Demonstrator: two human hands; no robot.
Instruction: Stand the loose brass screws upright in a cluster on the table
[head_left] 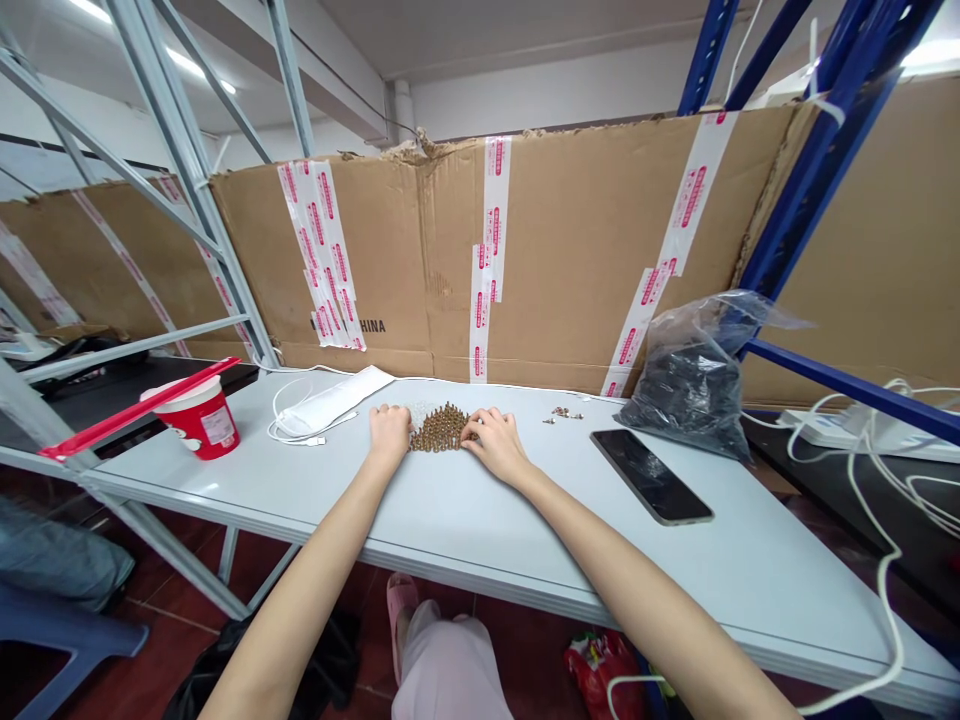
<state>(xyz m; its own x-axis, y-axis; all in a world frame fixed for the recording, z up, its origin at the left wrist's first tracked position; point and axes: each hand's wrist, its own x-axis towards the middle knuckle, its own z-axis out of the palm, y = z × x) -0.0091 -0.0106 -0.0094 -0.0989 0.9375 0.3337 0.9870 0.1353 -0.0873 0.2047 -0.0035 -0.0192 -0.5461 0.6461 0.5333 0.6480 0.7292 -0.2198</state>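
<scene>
Because they're tiny, brass pieces [439, 430] between left hand [390, 435] and right hand [495, 445] blur.

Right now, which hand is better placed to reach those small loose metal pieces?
Probably the right hand: it is nearer the loose pieces, and the pile of brass-coloured studs lies between them and the left hand.

A: What are those little studs [440, 430] made of?

B: Looks like brassy metal, kinda shiny. The tabletop [480, 560] is smooth, the cardboard [577, 240] is rough and torn, and that black plastic bag [694, 385] is glossy.
</scene>
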